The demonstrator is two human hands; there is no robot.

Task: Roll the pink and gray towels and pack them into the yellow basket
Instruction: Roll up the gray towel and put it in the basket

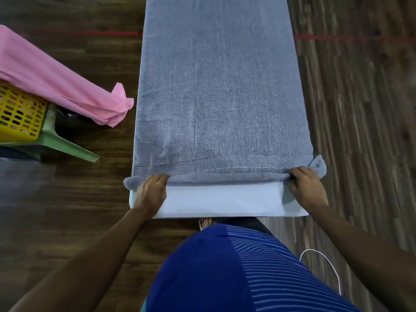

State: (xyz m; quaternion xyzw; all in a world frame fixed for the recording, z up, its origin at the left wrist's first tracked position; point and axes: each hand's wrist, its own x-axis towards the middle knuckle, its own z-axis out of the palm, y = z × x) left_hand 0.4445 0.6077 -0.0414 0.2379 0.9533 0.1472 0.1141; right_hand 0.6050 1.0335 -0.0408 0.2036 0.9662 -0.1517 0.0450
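Gray towel (220,86) lay flat on pale-blue tabletop (220,202), ctr frame, near edge gripped by left hand (150,192) & right hand (307,188); dark wood-plank floor (360,131) w/ red line (333,38), upper frame.

One head view, looking steeply down.
The wide-angle camera sits above the person's torso (202,266), facing forward along the gray towel (220,97) on the tabletop (225,201); left grip (150,192) and right grip (307,188) are near, low in frame, floor (360,109) on both sides.

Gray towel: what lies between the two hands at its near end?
In the head view, only the folded-over edge of the gray towel runs from left hand to right hand; pale table shows below.
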